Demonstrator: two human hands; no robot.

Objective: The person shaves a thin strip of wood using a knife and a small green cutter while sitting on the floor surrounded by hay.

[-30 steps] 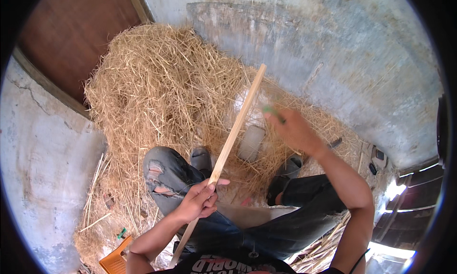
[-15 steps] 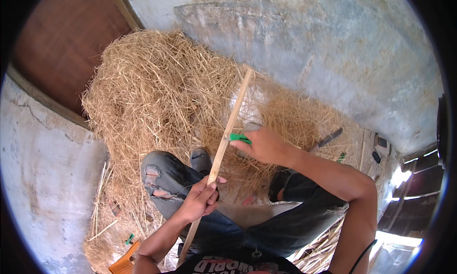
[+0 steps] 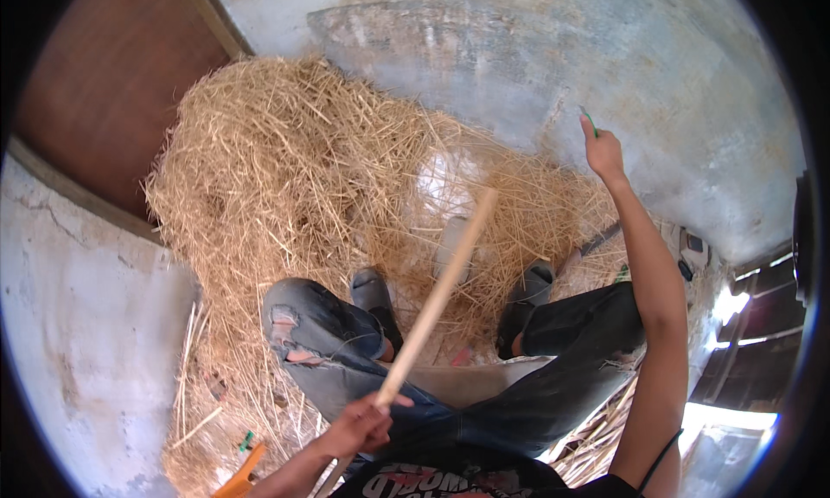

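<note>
The seated person's black shirt (image 3: 471, 479) is at the lower edge, with the torn dark jeans (image 3: 562, 394) extending from it, knees apart. An orange object (image 3: 239, 474), cut off by the lower edge, is beside the left forearm.

The left-hand grip (image 3: 361, 426) is closed around the lower part of a pale wooden strip (image 3: 436, 297), index finger extended. Compared with the frame half a second earlier, this grip is lower in the view, nearer the torso. The strip is tilted, its upper end leaning away and to the right; that end is also lower than before, and the strip is now blurred.

Beyond the knees, a grey sandal (image 3: 373, 292) rests on the straw-strewn floor. A pale block (image 3: 449, 234) lies farther out, partly hidden behind the strip.

The right-hand grip (image 3: 603, 155) holds a small green tool (image 3: 591, 124), thumb extended along it. Half a second earlier the tool is at the strip; now the right arm reaches outward and the tool is well apart from it.

A straw heap (image 3: 268, 161) stands at the far left, before the stained wall (image 3: 484, 48).
</note>
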